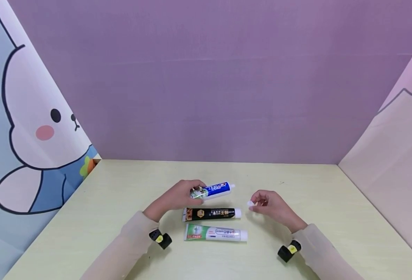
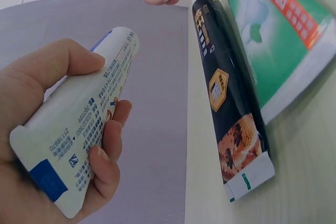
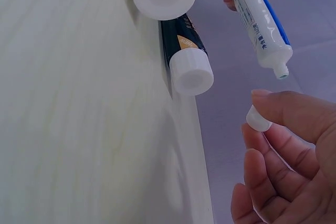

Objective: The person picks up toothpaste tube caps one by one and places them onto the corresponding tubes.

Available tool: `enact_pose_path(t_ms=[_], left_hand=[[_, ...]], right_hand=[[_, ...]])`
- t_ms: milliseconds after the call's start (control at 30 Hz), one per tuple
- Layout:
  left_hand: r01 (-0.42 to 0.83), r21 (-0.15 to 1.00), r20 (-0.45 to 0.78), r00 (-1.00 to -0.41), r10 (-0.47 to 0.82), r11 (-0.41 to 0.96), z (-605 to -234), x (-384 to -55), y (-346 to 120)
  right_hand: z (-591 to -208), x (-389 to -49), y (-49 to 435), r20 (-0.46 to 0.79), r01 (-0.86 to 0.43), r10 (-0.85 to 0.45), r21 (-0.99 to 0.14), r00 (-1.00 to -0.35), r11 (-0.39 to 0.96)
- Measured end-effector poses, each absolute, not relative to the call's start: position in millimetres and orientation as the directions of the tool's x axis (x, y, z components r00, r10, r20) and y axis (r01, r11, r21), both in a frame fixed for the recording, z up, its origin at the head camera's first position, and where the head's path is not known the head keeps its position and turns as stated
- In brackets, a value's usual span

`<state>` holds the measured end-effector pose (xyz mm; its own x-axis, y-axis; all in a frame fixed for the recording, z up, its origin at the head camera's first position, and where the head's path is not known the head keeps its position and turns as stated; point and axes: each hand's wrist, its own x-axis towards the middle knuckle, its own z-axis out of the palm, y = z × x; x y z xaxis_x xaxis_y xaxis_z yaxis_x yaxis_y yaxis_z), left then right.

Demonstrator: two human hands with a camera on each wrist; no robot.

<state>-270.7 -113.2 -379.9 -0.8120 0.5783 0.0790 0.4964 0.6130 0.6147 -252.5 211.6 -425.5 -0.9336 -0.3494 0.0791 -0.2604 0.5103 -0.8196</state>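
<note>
My left hand [image 1: 185, 194] grips a blue and white toothpaste tube [image 1: 217, 189] by its flat end, held above the table. The tube's nozzle [image 3: 282, 71] is bare and points toward my right hand [image 1: 268, 203]. Between the thumb and fingers of that hand I pinch a small white cap [image 3: 258, 120], apart from the nozzle. In the left wrist view, printed text covers the white back of the held tube [image 2: 89, 114]. Nearer to me on the table lie a black toothpaste tube [image 1: 211, 214] and a green and white one [image 1: 215, 233], both with white caps on.
The pale wooden table [image 1: 139, 173] meets a purple backdrop [image 1: 206, 97] at its far edge. A cartoon-printed cloth [image 1: 31, 124] hangs at the left, and a pale pink cloth [image 1: 398, 155] at the right. Both lying tubes have their caps toward the right.
</note>
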Motion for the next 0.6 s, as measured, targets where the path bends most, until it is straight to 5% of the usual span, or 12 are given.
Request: enact_pose_path(t_ms=[600], left_hand=[[0.533,0.645,0.081,-0.76,0.644,0.548,-382.6,-263.4,-113.3]], right_hand=[[-424.4,-249.7,210.0,0.123,-0.303,-0.35,-0.796,-0.929,0.524]])
